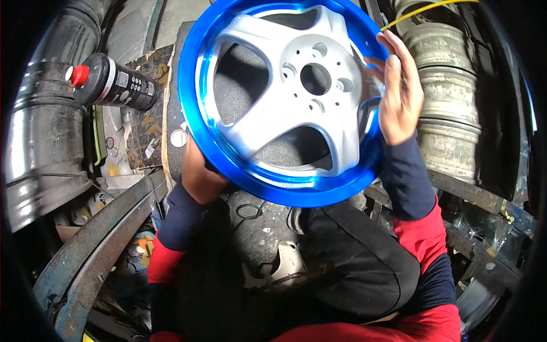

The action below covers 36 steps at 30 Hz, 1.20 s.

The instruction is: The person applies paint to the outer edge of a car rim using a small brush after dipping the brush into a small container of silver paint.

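Observation:
A car wheel rim (245, 137), with a silver five-spoke face and a shiny blue outer lip, is tilted in front of me over a grey padded board. At its lower left edge, my left hand (200, 171) reaches behind the lip and holds it; the fingers are hidden by the rim. My right hand (399, 102) lies along the right edge of the lip, palm against it and fingers stretched upward. A thin yellow strip (430, 8) runs away from near those fingertips; whether they touch it I cannot tell.
A black bottle with a red cap (117, 82) stands on a stained board at the left. Bare metal rims (48, 125) are stacked at far left, dull ones (447, 94) at right. A worn metal beam (97, 245) curves past my left arm. My legs are below the wheel.

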{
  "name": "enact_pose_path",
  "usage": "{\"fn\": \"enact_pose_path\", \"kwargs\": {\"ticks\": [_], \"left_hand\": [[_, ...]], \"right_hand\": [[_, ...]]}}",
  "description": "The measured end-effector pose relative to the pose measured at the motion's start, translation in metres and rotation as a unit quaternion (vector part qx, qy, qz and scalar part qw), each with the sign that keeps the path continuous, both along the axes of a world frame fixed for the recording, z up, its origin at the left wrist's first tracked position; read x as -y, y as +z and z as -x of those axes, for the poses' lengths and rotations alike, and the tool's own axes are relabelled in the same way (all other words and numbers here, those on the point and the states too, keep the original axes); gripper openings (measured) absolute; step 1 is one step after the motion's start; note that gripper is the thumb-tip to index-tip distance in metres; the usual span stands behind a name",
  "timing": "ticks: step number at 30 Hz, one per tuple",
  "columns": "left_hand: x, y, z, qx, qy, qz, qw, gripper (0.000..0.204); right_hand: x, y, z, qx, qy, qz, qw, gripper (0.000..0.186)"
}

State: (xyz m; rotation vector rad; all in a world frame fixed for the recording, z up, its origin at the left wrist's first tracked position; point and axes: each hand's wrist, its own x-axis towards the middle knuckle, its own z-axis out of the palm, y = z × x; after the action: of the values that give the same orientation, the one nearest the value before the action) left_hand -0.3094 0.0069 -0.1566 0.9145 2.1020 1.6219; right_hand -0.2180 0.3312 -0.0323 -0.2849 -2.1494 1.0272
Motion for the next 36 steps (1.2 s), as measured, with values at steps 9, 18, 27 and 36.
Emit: {"fn": "enact_pose_path", "kwargs": {"ticks": [9,18,27,36], "left_hand": [[-0.006,-0.069,-0.028,-0.052,-0.083,-0.020,0.995,0.046],[-0.002,-0.077,-0.024,0.007,-0.019,0.011,1.000,0.043],[0.024,-0.092,-0.019,-0.128,-0.102,0.064,0.984,0.064],[0.020,-0.090,-0.020,-0.120,-0.103,0.059,0.986,0.064]], "right_hand": [[0.095,0.037,-0.013,0.073,0.341,0.014,0.937,0.033],[0.119,0.004,0.002,0.037,0.365,-0.115,0.923,0.017],[0.125,0.001,0.003,0.056,0.363,-0.162,0.916,0.027],[0.132,-0.005,-0.001,0.079,0.351,-0.250,0.899,0.028]]}}
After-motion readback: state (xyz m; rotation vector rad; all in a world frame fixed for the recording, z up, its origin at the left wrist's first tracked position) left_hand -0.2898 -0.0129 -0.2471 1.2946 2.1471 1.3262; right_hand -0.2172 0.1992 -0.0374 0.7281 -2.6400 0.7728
